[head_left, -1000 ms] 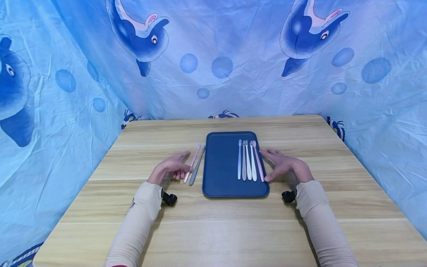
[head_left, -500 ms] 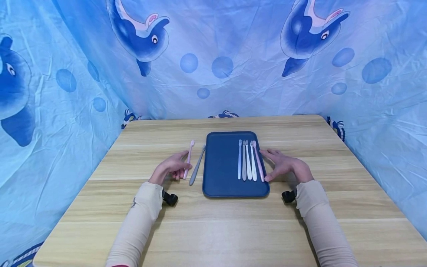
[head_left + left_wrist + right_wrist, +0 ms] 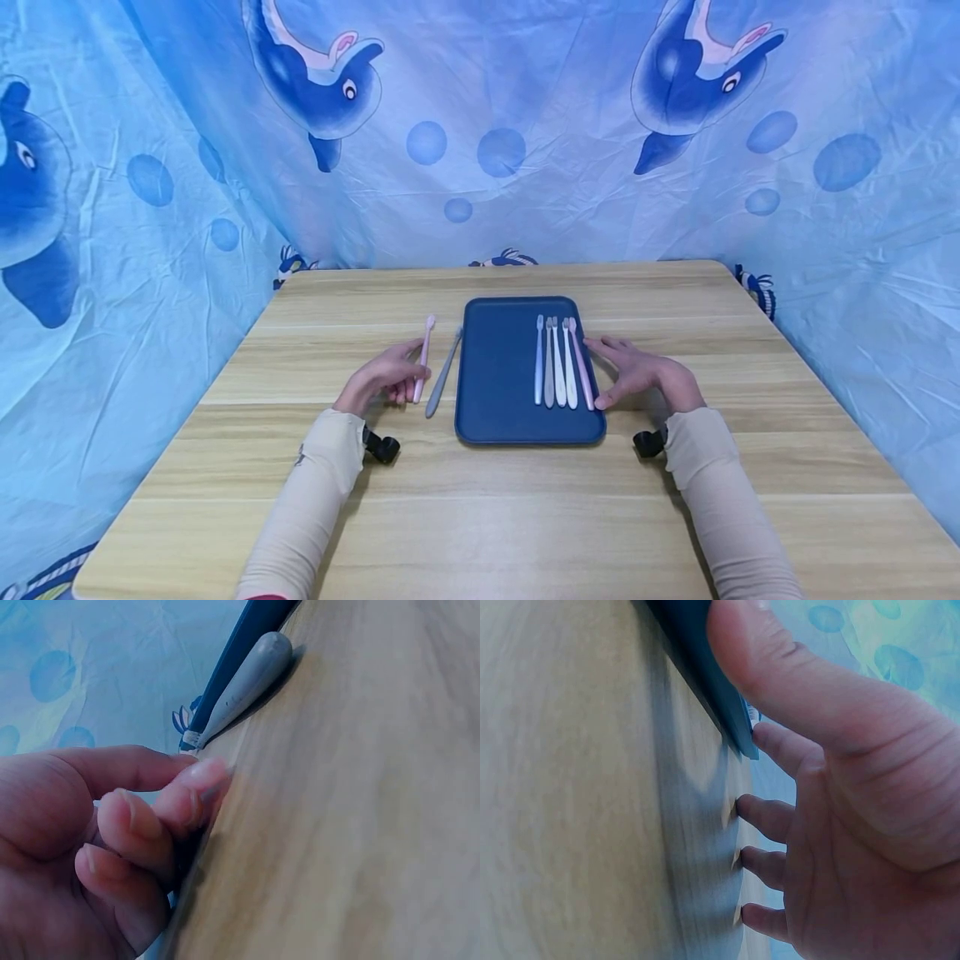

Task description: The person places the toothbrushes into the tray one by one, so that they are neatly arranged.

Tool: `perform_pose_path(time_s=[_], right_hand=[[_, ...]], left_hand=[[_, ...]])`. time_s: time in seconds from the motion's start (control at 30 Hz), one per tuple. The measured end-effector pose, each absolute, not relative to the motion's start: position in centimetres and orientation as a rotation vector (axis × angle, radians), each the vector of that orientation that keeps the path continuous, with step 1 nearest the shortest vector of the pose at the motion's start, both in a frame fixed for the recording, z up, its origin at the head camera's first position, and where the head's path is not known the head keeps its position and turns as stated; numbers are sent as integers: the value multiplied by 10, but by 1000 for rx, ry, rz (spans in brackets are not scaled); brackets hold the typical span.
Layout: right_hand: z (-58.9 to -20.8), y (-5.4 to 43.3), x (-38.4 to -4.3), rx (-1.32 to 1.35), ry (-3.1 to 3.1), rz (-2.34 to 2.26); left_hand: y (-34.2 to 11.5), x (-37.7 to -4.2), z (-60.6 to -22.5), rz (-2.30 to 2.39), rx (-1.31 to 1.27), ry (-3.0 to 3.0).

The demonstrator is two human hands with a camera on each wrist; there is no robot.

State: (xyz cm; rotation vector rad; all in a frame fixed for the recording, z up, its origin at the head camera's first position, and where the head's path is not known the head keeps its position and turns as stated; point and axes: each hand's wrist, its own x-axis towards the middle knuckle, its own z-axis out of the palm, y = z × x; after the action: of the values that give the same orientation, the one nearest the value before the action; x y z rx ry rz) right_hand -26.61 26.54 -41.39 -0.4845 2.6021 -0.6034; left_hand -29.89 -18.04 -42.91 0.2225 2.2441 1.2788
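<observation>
Between its thumb and forefinger, my left hand (image 3: pixel 390 372) pinches a pink toothbrush (image 3: pixel 423 354), whose head points away from me. Just right of it, a grey toothbrush (image 3: pixel 444 373) lies on the table against the left side of the dark blue tray (image 3: pixel 495 375); its thick handle end (image 3: pixel 251 679) shows in the left wrist view. Along the tray's right half several toothbrushes (image 3: pixel 558 367) lie side by side, blue, grey, white and pink. My right hand (image 3: pixel 637 372) rests at the tray's right rim, thumb and forefinger spread against it, the other fingertips on the table.
The wooden table (image 3: pixel 510 517) extends around the tray on every side. A blue curtain (image 3: pixel 465 192) printed with dolphins hangs behind it and at both sides. A small black camera (image 3: pixel 384 448) sits at each wrist.
My left hand has taken the pink toothbrush, which was slanting beside the grey one; it has shifted left and stands straighter. My right hand and the tray keep their place.
</observation>
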Motion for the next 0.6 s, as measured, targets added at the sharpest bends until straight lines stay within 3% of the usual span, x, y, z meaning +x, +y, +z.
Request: perform_pose_path(time_s=[0.6], right_hand=[[-414,265,-266,-521,2599,-625]], left_hand=[[-179,-301,-420,1538,232,2099]])
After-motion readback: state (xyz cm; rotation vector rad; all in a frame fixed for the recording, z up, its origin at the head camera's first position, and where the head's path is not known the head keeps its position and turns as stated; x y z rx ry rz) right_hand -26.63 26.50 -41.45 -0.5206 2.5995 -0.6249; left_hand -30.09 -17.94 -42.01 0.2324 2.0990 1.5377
